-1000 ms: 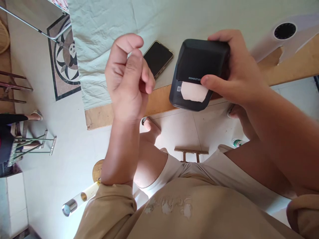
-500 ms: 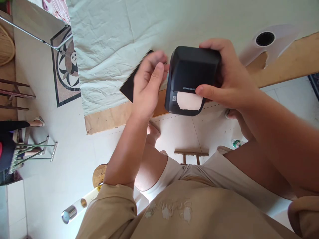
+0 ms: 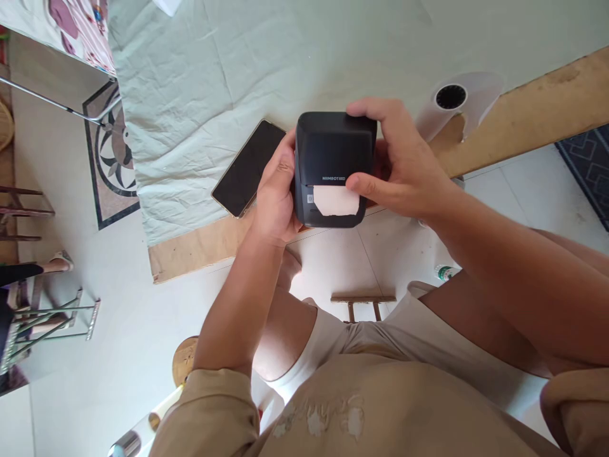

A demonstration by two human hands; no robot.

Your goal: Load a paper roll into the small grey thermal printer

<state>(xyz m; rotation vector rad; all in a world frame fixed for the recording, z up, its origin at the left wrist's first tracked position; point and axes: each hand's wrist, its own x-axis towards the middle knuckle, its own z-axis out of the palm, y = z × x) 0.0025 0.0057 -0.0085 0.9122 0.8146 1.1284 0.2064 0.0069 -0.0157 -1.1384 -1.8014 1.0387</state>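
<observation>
Both hands grasp a black label printer (image 3: pixel 335 158) held just above the worktop (image 3: pixel 523 120) edge: the left hand (image 3: pixel 276 197) wraps its left side, the right hand (image 3: pixel 399 168) grips top and front, thumb beside the pale label (image 3: pixel 335 200). A smartphone (image 3: pixel 247 168) lies just left on the cloth (image 3: pixel 200 82).

Small pale lettering "NIIMBOT" on the front face of the black label printer (image 3: pixel 333 152), just above the slot with the blank pale label (image 3: pixel 335 200), followed by a tiny mark too small to read. Worn pale script across the beige shirt (image 3: pixel 328 416), too flaked to make out.
</observation>
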